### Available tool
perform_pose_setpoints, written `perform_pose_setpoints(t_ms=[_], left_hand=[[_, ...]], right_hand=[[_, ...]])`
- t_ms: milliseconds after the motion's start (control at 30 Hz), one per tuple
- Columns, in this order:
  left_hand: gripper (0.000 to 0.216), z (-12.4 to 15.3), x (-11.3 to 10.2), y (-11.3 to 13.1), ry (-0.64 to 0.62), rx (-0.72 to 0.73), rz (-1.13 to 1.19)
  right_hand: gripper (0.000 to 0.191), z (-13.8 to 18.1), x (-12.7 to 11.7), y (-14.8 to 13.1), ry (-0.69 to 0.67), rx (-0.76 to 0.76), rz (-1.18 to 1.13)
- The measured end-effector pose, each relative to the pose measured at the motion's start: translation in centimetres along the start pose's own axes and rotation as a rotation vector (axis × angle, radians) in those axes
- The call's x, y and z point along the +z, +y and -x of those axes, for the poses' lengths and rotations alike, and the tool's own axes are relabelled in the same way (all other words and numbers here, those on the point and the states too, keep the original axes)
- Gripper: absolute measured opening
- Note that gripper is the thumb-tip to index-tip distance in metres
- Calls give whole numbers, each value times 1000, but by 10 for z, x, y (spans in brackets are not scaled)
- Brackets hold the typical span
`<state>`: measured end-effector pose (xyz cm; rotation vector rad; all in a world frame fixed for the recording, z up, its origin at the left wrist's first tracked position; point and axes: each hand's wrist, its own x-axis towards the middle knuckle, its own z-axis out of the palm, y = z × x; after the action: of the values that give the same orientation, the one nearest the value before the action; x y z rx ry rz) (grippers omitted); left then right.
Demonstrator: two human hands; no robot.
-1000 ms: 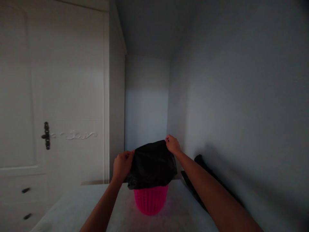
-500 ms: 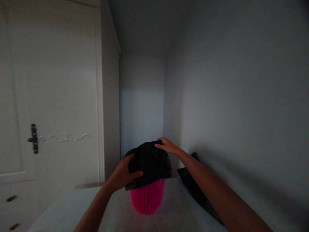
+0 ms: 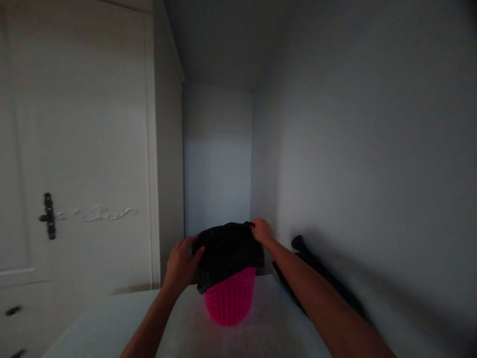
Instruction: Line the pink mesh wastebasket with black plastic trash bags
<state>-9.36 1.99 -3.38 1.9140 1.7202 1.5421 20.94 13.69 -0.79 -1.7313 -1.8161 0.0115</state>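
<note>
A black plastic bag (image 3: 229,251) covers the mouth of a bright pink perforated plastic basket (image 3: 229,301), hanging over its rim. The basket stands upright on the pale tabletop. My left hand (image 3: 184,261) grips the bag's left side, its thumb on the near face and its fingers reaching over the upper edge. At the far right corner, my right hand (image 3: 262,231) is closed on the bag's top edge. Folds of the bag hide the basket's rim, and the inside of the basket is out of sight.
Another black bag or sheet (image 3: 320,268) lies by the wall at the right, partly behind my right forearm. A white wardrobe (image 3: 93,149) with a dark handle (image 3: 48,216) stands at the left. The pale table (image 3: 276,328) runs beneath the basket.
My right hand has gone from spread fingers on the bag to a closed grip on its edge. My left hand has shifted left, and the bag's top sits lower and flatter.
</note>
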Motion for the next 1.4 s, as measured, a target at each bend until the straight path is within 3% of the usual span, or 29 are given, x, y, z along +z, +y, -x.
perform_pose_setpoints(t_ms=[100,167,267,467,700,900,1233,1400], left_hand=[[72,4,3,-22,74,-311,130],[73,11,7,-32,-13,-466,309],[68,19,16,-38,-128,-549,540],[37,12,35,-28,-80,-334,548],[39,9,44,-6,-36,-243,265],[31,12,44,-6,-8,-217,105],[15,7,30,-5,182,-139,59],[27,1,-3,-3,413,-104,178]], right_hand=[[30,-5,2,-7,23,30,16],[30,-8,4,-8,16,45,18],[31,-13,9,-3,-5,37,-5],[30,-21,17,4,-72,-70,-103],[38,-31,21,-15,-21,-268,-299],[45,-40,7,-41,57,-388,-423],[45,-41,-37,-94,165,-600,-600],[44,-27,-54,-140,223,-701,-752]])
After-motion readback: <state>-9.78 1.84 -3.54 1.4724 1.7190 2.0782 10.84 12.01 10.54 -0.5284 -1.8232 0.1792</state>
